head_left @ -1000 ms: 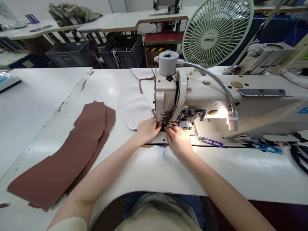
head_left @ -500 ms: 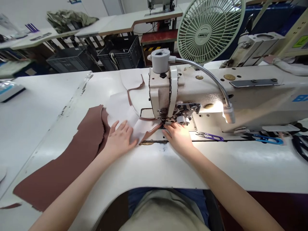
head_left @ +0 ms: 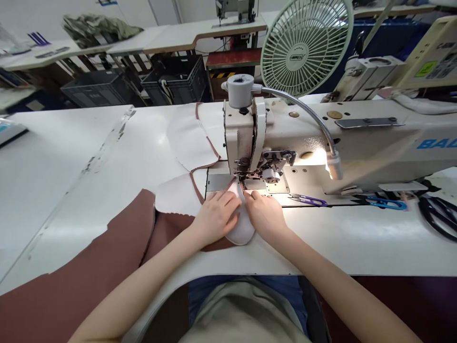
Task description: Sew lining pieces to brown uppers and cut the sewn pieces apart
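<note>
A brown material piece with a white backing (head_left: 180, 193) lies left of the sewing machine (head_left: 244, 138), and one edge runs in under the presser foot. My left hand (head_left: 214, 219) is closed on the piece just in front of the needle area, fingers bent over its white side. Close beside it, my right hand (head_left: 266, 214) pinches the edge of the same piece, right of a rounded white flap (head_left: 243, 228). The brown side (head_left: 96, 252) spreads over the table at the left, partly under my left forearm. The fingertips partly hide the seam.
Purple thread snips (head_left: 309, 200) and blue-handled snips (head_left: 385, 202) lie on the machine bed at right, with black-handled scissors (head_left: 441, 216) beyond. A lit gooseneck lamp (head_left: 333, 164) bends over the bed. Behind stand a green fan (head_left: 303, 52) and grey crates (head_left: 174, 78).
My left hand has moved right to the needle area and closed on the material. The piece has turned, its rounded flap now pointing toward me. My right hand has shifted slightly toward me.
</note>
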Action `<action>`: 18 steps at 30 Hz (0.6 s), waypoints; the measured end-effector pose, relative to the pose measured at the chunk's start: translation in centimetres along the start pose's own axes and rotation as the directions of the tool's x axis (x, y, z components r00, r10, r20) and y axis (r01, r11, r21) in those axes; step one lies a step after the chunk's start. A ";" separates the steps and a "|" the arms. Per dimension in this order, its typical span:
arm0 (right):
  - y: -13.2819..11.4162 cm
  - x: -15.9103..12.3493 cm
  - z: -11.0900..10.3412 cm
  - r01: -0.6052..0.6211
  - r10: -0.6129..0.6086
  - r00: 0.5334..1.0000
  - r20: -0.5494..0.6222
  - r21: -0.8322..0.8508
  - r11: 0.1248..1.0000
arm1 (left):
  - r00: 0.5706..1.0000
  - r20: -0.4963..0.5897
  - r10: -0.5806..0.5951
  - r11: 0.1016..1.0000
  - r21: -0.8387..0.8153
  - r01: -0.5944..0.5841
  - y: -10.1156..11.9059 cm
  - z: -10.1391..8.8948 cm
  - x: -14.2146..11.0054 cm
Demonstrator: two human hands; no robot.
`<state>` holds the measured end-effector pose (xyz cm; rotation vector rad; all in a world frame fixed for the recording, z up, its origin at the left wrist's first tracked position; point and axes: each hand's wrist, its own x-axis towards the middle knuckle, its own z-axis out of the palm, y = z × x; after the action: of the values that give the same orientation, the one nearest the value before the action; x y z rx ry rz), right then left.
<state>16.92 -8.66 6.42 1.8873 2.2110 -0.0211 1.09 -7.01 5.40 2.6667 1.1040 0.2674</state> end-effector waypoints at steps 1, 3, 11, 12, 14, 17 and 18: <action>-0.1 -0.1 0.4 0.011 -0.011 1.000 -0.029 -0.021 1.000 | 0.998 -0.060 0.002 1.000 0.001 -0.002 -0.7 0.8 0.4; -0.2 -0.3 0.9 0.017 -0.020 0.997 -0.074 -0.040 0.999 | 0.996 -0.083 0.037 0.999 -0.007 -0.038 -1.9 2.0 0.9; -0.1 -0.6 2.7 0.075 -0.078 0.990 -0.116 -0.029 0.997 | 0.995 -0.081 -0.052 0.996 0.063 0.058 -4.4 -2.2 -5.0; -0.1 -0.5 3.0 0.077 -0.080 0.988 -0.132 -0.023 0.997 | 0.985 -0.110 -0.131 0.988 0.074 0.139 -4.9 -2.8 -7.1; 0.0 -0.5 3.5 0.079 -0.080 0.983 -0.166 -0.014 0.997 | 0.940 -0.115 -0.322 0.939 0.086 0.333 -6.6 -3.1 -11.7; 0.1 -0.4 4.1 0.080 -0.080 0.979 -0.190 -0.008 0.997 | 0.773 -0.092 -0.628 0.765 0.112 0.634 -10.6 -1.3 -17.9; 0.1 -0.4 4.1 0.080 -0.080 0.978 -0.191 -0.009 0.997 | 0.717 -0.100 -0.690 0.707 0.122 0.697 -12.3 -0.5 -19.5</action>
<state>17.75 -9.75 2.50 1.8694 2.4101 0.1540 -20.87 -12.38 0.78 2.1334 2.1133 0.0957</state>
